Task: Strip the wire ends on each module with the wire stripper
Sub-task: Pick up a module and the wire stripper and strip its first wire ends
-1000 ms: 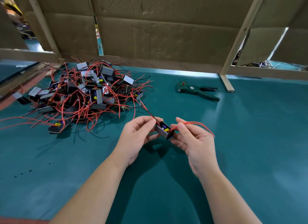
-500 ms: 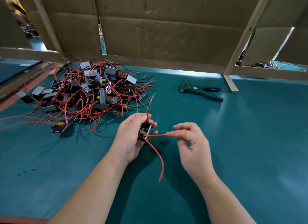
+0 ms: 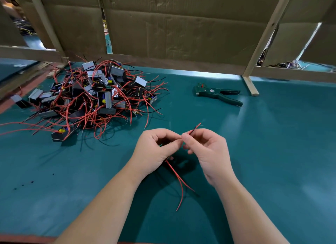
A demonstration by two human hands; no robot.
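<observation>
Wire ends (image 3: 196,128) thin, red and black

module: hidden in left hand (image 3: 156,149) grip | wire (image 3: 195,128) tip: blurred | 2 forearms (image 3: 101,207): cropped at bottom

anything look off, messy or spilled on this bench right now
Nothing looks damaged. The module pile at far left is a sprawling tangle, its red leads trailing over the mat. A few dark spots mark the mat at near left. The wire stripper lies apart, while the left hand and right hand hold wires.
</observation>
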